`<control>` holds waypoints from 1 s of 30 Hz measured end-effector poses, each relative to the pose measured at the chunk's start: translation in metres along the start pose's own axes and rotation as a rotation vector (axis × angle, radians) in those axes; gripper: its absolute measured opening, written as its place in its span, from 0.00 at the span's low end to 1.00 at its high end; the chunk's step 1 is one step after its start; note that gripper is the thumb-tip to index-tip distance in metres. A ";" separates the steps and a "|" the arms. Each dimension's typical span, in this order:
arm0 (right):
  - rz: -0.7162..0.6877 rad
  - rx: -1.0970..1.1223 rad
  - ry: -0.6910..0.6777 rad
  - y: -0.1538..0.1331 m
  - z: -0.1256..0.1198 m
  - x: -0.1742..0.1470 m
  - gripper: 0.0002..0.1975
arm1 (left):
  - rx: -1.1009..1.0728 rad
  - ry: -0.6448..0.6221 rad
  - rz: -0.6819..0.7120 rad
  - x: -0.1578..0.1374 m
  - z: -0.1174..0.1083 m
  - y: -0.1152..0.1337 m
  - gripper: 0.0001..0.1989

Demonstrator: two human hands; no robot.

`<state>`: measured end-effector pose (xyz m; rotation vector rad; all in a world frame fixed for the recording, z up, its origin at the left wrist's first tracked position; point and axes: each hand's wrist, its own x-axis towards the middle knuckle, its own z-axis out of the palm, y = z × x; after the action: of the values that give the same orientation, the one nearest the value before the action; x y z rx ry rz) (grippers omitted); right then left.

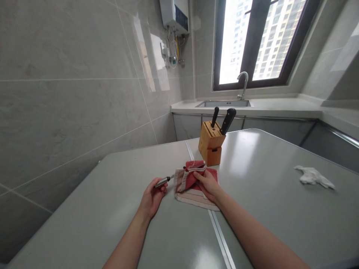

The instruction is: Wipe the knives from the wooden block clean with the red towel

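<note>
My left hand is closed around a utensil with a silver handle and a dark collar. Its far end runs into a red and pale pink towel, which hides what kind of utensil it is. My right hand grips a folded part of this towel, thumb on top, around the utensil's hidden end. The lower part of the towel spreads over the table. Just behind it stands a wooden knife block with two black-handled knives in its slots.
A crumpled white cloth or tissue lies on the right of the grey table. A light metal strip crosses the tabletop. Beyond are a counter with a sink and faucet, and a wall-mounted water heater.
</note>
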<state>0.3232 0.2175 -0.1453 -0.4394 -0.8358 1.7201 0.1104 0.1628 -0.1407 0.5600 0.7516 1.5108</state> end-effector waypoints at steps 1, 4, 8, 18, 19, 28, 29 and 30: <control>-0.004 -0.010 -0.002 0.000 0.000 0.000 0.16 | 0.015 0.006 0.000 0.000 0.001 0.000 0.06; -0.009 -0.034 -0.006 0.000 0.000 0.000 0.16 | 0.075 0.016 -0.010 -0.003 0.004 0.000 0.07; -0.005 -0.052 -0.005 0.000 0.000 0.000 0.15 | 0.188 -0.039 -0.003 -0.006 0.008 0.001 0.09; -0.001 -0.045 -0.009 -0.001 0.004 -0.002 0.16 | 0.274 -0.081 0.005 -0.007 0.008 -0.001 0.08; 0.005 -0.038 -0.011 -0.002 0.004 -0.002 0.16 | 0.276 -0.085 0.008 -0.007 0.008 -0.001 0.08; 0.011 -0.036 -0.028 -0.005 0.005 -0.004 0.18 | 0.204 -0.067 -0.007 -0.003 0.004 -0.001 0.09; 0.010 -0.036 -0.025 -0.005 0.005 -0.004 0.19 | 0.197 -0.066 -0.009 -0.003 0.003 -0.001 0.09; 0.009 -0.035 -0.023 -0.004 0.005 -0.004 0.19 | 0.189 -0.065 -0.011 -0.002 0.002 -0.001 0.09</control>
<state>0.3238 0.2131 -0.1389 -0.4479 -0.8827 1.7237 0.1133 0.1608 -0.1399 0.7417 0.8505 1.4129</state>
